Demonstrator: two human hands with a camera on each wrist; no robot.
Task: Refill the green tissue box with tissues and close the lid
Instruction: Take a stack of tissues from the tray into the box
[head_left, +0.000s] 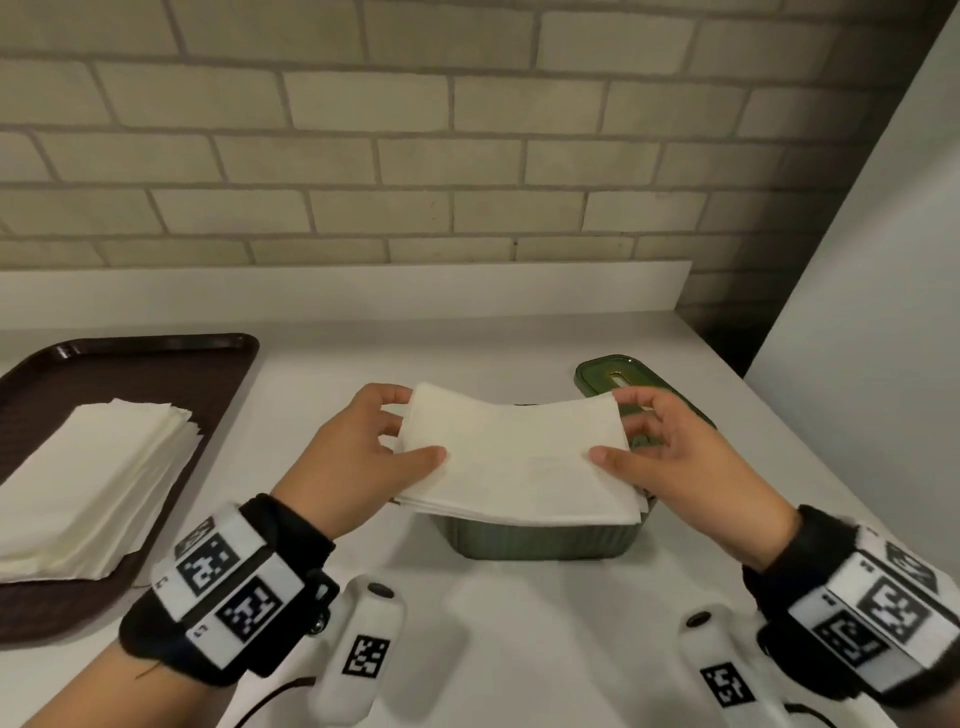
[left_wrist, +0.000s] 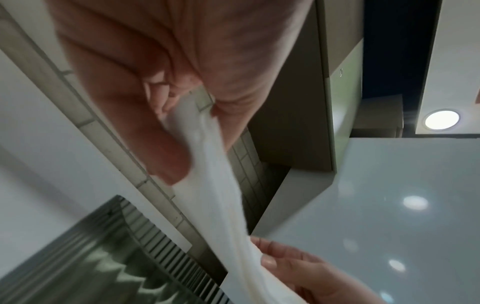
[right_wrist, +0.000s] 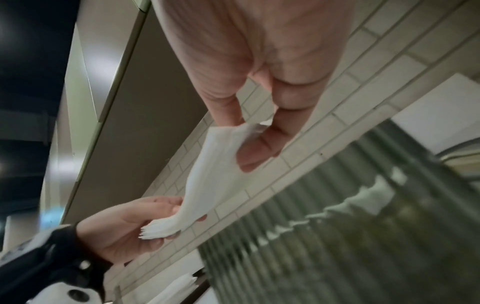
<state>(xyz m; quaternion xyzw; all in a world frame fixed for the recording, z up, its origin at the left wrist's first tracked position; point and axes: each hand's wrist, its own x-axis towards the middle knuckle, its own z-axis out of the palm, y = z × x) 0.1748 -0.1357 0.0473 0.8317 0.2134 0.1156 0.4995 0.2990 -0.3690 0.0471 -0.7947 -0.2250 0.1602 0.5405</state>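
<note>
Far left of the head view: brown tray (head_left: 218, 364), cut off by the frame's left edge, carrying a spare pile of white tissues (head_left: 88, 483) fanned at its right side.

Left of centre: left hand (head_left: 363, 457) pinches the left end of a thin tissue stack (head_left: 519, 457), thumb on top near the lower corner, fingers curled under the upper corner. In the left wrist view the thumb and fingers close on the white edge, blurred.

Centre: the stack's long axis runs left to right across the frame, sagging slightly in the middle. It is held just above the green tissue box (head_left: 540, 540); whether it touches the rim I cannot tell. Only the box's ribbed front wall shows; its opening and inside are hidden under the tissues.

Right of centre: right hand (head_left: 685, 457) pinches the right end, thumb on top, fingers beneath.

Behind the right hand's fingers: green lid (head_left: 613, 376) on the white counter (head_left: 519, 623), off the box, partly hidden by the hand. Its slot is barely readable.

Lower edge: wrist-worn cameras, cut off.
</note>
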